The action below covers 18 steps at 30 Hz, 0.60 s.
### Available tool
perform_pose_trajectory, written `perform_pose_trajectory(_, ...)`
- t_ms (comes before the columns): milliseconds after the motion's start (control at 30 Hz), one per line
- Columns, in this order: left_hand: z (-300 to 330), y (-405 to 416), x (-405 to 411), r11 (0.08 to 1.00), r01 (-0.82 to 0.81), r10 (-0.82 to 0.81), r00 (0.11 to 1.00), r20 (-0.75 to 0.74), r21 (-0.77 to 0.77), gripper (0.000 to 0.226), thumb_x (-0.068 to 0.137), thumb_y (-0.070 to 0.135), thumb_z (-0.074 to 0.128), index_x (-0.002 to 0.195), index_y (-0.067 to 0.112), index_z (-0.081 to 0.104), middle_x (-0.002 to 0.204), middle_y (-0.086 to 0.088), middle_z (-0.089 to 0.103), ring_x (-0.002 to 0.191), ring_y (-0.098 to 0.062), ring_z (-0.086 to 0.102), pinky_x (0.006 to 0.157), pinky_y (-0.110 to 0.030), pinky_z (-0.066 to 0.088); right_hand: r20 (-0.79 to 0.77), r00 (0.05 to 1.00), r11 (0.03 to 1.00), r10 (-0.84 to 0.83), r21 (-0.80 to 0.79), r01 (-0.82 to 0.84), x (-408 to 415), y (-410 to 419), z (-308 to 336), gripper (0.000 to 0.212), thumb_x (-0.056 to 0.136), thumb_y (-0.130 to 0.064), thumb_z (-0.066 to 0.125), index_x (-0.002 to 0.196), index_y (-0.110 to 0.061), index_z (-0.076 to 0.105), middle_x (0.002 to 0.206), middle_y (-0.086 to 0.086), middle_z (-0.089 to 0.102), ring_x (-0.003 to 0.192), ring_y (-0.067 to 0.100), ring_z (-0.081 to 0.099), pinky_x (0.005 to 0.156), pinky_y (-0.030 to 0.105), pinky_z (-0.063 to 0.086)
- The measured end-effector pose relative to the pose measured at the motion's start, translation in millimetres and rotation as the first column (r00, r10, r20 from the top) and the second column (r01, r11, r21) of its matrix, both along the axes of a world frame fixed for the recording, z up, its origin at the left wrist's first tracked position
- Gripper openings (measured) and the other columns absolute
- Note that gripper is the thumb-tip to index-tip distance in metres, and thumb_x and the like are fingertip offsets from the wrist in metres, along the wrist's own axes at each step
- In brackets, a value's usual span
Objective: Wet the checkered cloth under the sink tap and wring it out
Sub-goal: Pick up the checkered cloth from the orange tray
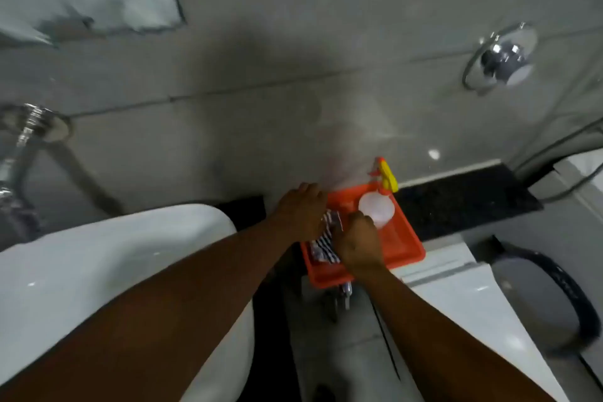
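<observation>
A black-and-white checkered cloth point(324, 246) lies in the left part of an orange tray point(404, 246) that sits on a white ledge. My left hand point(298, 214) is closed over the cloth's upper end. My right hand point(360, 243) grips the cloth from the right, fingers curled. The stretch of cloth between the hands is mostly hidden. A white sink basin point(107, 258) is at the left, under my left forearm. No tap spout over the basin is visible in this blurred view.
A clear spray bottle point(377, 207) with a yellow and orange trigger point(388, 174) lies in the tray beside my right hand. Chrome pipework point(27, 127) is on the wall at left, a chrome fitting point(502, 57) at upper right. A toilet seat point(548, 300) is at right.
</observation>
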State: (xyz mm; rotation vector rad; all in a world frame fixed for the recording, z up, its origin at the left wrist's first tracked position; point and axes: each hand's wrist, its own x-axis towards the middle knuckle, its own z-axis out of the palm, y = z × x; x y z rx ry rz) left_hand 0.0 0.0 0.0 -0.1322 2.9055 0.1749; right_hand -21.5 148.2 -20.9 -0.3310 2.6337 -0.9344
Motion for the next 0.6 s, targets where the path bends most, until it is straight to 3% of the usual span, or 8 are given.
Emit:
perform_pose_trajectory(67, -30.5, 3.4, -18.5, 0.995, -0.042, 0.029, 0.991, 0.133, 0.093, 0.051, 0.085, 0.033, 0.059, 0.132, 0.014, 0.054, 0.139, -0.014, 0.051, 0.125, -0.033, 0.050, 0.103, -0.044, 0.044, 0.149, 0.987, 0.998, -0.053, 0.027, 0.049, -6.1, -0.9, -31.9, 0.037, 0.090, -0.020, 0.063, 0.120, 0.002, 0.059, 0.122, 0.023, 0.064, 0.113, 0.038, 0.061, 0.097, 0.040, 0.049)
perform_pose_trajectory(200, -80.9, 5.4, -41.6, 0.976, -0.114, 0.067, 0.967, 0.245, 0.185, 0.048, 0.090, 0.028, 0.058, 0.137, 0.019, 0.054, 0.141, -0.009, 0.056, 0.125, -0.029, 0.055, 0.107, -0.045, 0.044, 0.344, 0.934, 0.994, -0.097, -0.018, 0.109, -14.9, -4.0, -76.8, 0.042, 0.087, -0.021, 0.068, 0.123, -0.004, 0.057, 0.123, 0.017, 0.064, 0.111, 0.034, 0.063, 0.099, 0.047, 0.052)
perform_pose_trajectory(367, -120.2, -0.1, -69.1, 0.963, -0.203, 0.153, 0.953, 0.260, 0.177, 0.044, 0.090, 0.023, 0.059, 0.132, 0.011, 0.053, 0.136, -0.014, 0.057, 0.120, -0.033, 0.057, 0.102, -0.046, 0.047, 0.378, 0.922, 0.996, -0.085, 0.037, 0.077, -34.6, -13.6, -113.7, 0.057, 0.082, -0.022, 0.074, 0.129, -0.001, 0.049, 0.128, 0.019, 0.059, 0.117, 0.035, 0.060, 0.101, 0.049, 0.052)
perform_pose_trajectory(500, -137.8, -7.8, -77.2, 0.955, -0.272, 0.229, 0.930, 0.287, 0.121, 0.048, 0.088, 0.023, 0.061, 0.133, 0.011, 0.050, 0.136, -0.016, 0.057, 0.120, -0.035, 0.057, 0.101, -0.047, 0.048, 0.398, 0.907, 0.990, -0.139, 0.073, 0.120, -43.0, -18.5, -128.7, 0.042, 0.089, -0.012, 0.066, 0.126, -0.001, 0.052, 0.129, 0.020, 0.060, 0.119, 0.035, 0.060, 0.100, 0.043, 0.052)
perform_pose_trajectory(600, -130.4, -15.2, -79.8, 0.946, -0.294, 0.251, 0.930, 0.269, 0.136, 0.041, 0.089, 0.032, 0.061, 0.123, 0.010, 0.058, 0.132, -0.018, 0.060, 0.117, -0.037, 0.059, 0.100, -0.047, 0.049, 0.487, 0.855, 0.980, -0.179, 0.008, 0.200, -54.2, -19.2, -122.5, 0.038, 0.088, -0.018, 0.070, 0.120, -0.002, 0.060, 0.123, 0.017, 0.065, 0.114, 0.035, 0.064, 0.100, 0.044, 0.054)
